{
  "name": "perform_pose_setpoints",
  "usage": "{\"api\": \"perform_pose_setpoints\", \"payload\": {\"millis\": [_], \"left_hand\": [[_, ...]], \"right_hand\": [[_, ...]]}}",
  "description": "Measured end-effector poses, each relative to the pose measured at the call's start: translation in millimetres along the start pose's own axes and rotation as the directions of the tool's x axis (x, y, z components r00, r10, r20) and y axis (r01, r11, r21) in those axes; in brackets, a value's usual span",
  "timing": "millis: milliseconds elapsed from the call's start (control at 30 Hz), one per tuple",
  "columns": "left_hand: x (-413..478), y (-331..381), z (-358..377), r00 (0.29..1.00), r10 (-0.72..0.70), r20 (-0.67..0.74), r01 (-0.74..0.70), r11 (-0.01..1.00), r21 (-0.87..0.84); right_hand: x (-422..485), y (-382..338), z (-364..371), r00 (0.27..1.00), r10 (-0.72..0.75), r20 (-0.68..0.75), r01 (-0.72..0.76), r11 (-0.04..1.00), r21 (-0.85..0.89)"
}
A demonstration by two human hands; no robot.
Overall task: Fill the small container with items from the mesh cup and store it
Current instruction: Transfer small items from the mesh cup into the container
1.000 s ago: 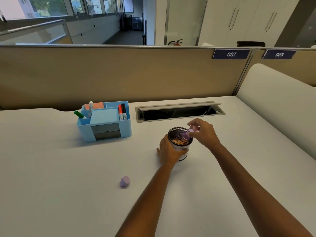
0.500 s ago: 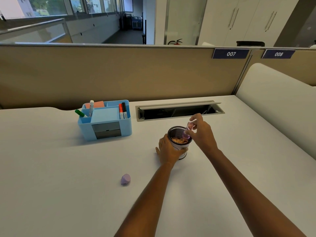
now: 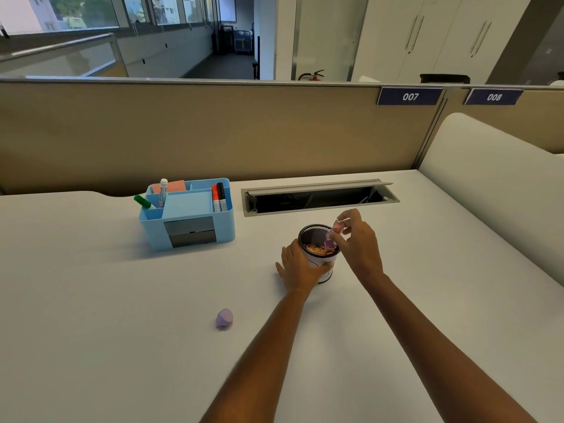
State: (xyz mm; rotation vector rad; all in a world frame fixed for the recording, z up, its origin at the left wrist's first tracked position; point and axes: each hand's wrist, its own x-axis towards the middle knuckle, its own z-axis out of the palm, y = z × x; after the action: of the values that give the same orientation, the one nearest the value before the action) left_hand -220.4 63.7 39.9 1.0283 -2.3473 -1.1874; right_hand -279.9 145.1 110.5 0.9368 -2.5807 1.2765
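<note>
The right hand point(image 3: 358, 242) pinches the small container point(image 3: 333, 236), a clear purple vial tilted mouth-down at the right rim of the mesh cup point(image 3: 317, 250). The left hand point(image 3: 300, 267) wraps the cup's left wall, fingers closed around it. The cup stands on the white desk point(image 3: 122, 331), near the open cable slot point(image 3: 317, 198). A purple cap point(image 3: 224, 318) lies apart at front left, with bare desk around it. The blue organizer point(image 3: 187, 215) sits well to the left.
</note>
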Motion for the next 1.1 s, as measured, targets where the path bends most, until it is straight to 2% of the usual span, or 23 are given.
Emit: {"api": "perform_pose_setpoints", "payload": {"millis": [100, 200, 300, 367, 500, 700, 867, 933, 1000, 1100], "left_hand": [[0, 1, -4, 0.998, 0.060, -0.013, -0.060, 0.998, -0.006], [1, 3, -13, 0.980, 0.192, -0.060, -0.191, 0.981, 0.019], [1, 10, -22, 0.917, 0.390, -0.081, -0.383, 0.919, 0.091], [1, 15, -25, 0.884, 0.458, -0.095, -0.450, 0.888, 0.095], [3, 20, -28, 0.895, 0.434, -0.101, -0.427, 0.901, 0.081], [6, 24, -30, 0.932, 0.319, -0.171, -0.324, 0.946, 0.000], [10, 15, -26, 0.960, 0.271, -0.073, -0.262, 0.958, 0.116], [12, 12, -25, 0.975, 0.221, -0.008, -0.218, 0.968, 0.123], [13, 11, -24, 0.979, 0.195, 0.050, -0.200, 0.970, 0.137], [14, 9, -23, 0.980, 0.188, 0.060, -0.195, 0.970, 0.144]], "right_hand": [[0, -2, 0, 0.998, 0.026, -0.057, -0.023, 0.998, 0.059], [1, -3, 1, 0.997, 0.007, -0.077, -0.003, 0.998, 0.059], [1, -4, 3, 1.000, 0.000, -0.029, 0.002, 0.999, 0.052], [2, -4, 6, 1.000, 0.001, 0.026, -0.002, 1.000, 0.024], [3, -7, 9, 0.998, -0.008, 0.061, 0.006, 1.000, 0.030], [4, -10, 9, 0.986, -0.068, 0.153, 0.061, 0.997, 0.046], [9, -4, 5, 0.998, 0.024, 0.059, -0.029, 0.996, 0.085], [12, 2, 3, 0.997, 0.060, 0.054, -0.060, 0.998, 0.011], [13, 4, 3, 0.995, 0.058, 0.085, -0.052, 0.996, -0.066], [11, -1, 4, 0.998, 0.026, 0.059, -0.026, 1.000, -0.006]]}}
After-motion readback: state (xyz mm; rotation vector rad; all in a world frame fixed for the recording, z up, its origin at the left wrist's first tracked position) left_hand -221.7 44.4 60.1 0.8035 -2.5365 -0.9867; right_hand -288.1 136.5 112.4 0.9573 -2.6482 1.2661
